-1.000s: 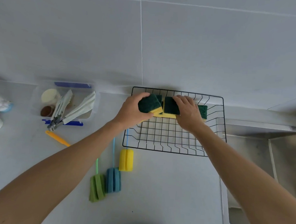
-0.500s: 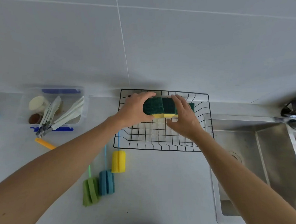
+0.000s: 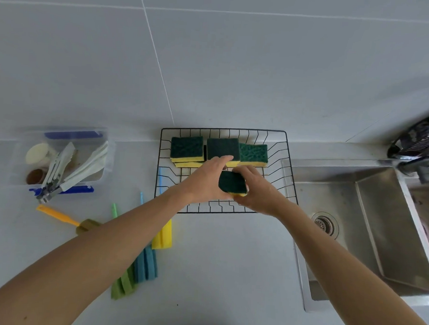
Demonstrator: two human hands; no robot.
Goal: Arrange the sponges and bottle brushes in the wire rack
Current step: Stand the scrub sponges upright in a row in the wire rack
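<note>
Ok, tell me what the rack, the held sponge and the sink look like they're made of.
Black wire rack: thin metal wire, apparently dark-coated, matte open grid. Green-and-yellow sponge in the right hand: yellow foam under a coarse dark green scouring layer. Steel sink: likely stainless steel, with a brushed grey sheen and soft reflections.

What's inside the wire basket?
The rack holds sponges: three green-topped ones along the back, another yellow edge under the left one. The right hand grips a fourth sponge above the middle. Both hands hide some rack floor.
</note>
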